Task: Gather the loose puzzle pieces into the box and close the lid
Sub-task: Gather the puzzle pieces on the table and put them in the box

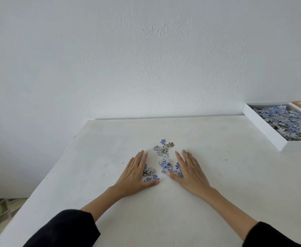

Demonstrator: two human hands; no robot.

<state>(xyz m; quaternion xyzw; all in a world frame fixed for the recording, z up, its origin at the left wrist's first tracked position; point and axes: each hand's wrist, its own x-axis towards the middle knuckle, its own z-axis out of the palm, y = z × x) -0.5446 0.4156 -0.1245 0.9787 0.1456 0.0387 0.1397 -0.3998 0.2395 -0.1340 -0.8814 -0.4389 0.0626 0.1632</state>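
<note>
Two hands lie flat on the white table (217,175), fingers straight: left hand (137,172) and right hand (188,172) flank the loose puzzle pieces (164,157), some touching their inner edges. Open box (263,129) of pieces sits at two o'clock, well apart.

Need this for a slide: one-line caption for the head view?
Left hand and right hand flank loose pieces on table; box sits far right.
</note>
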